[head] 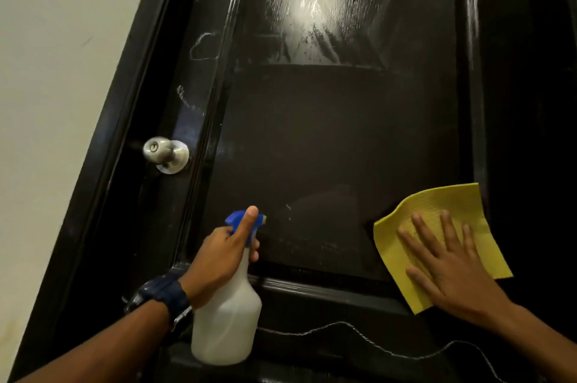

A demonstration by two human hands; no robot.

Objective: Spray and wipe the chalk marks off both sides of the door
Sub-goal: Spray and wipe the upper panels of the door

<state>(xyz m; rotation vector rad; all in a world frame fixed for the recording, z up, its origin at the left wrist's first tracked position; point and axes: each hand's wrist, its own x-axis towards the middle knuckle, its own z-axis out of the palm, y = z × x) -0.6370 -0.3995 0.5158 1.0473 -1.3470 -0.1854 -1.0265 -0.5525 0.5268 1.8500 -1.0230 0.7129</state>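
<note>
A black panelled door (327, 139) fills the view. Faint white chalk marks (204, 47) run down its left stile above the knob, and a wavy chalk line (343, 328) crosses the lower rail. The upper panel carries a wet, shiny smear (312, 8). My left hand (218, 257) grips the neck of a white spray bottle (226, 320) with a blue nozzle (242, 220) aimed at the middle panel. With its fingers spread flat, my right hand (449, 264) presses a yellow cloth (437, 217) on the panel's lower right corner.
A round silver doorknob (165, 153) sticks out at the door's left side. A pale wall (56, 70) stands left of the black door frame. A dark wristwatch (165, 295) sits on my left wrist.
</note>
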